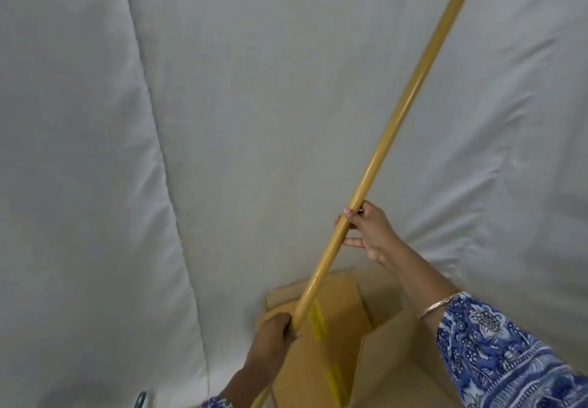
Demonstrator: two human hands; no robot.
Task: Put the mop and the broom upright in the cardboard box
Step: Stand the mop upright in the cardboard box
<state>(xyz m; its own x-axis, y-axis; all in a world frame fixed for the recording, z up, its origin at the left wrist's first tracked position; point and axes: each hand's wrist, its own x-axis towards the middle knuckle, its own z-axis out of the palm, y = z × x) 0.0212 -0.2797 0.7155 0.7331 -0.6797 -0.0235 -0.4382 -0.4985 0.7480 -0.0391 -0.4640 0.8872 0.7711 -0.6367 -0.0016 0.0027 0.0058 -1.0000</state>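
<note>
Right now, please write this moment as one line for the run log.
left hand: gripping yellow pole low | right hand: gripping higher | pole: tilted, over cardboard box | head end: out of view

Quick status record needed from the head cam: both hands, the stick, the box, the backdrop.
left hand: closed around the lower part of the wooden handle
right hand: fingers wrapped on the handle, higher up
handle: tilted, top leaning right, both ends out of frame; mop or broom not tellable
cardboard box: open, below the hands, yellow tape on a flap
backdrop: white cloth
</note>
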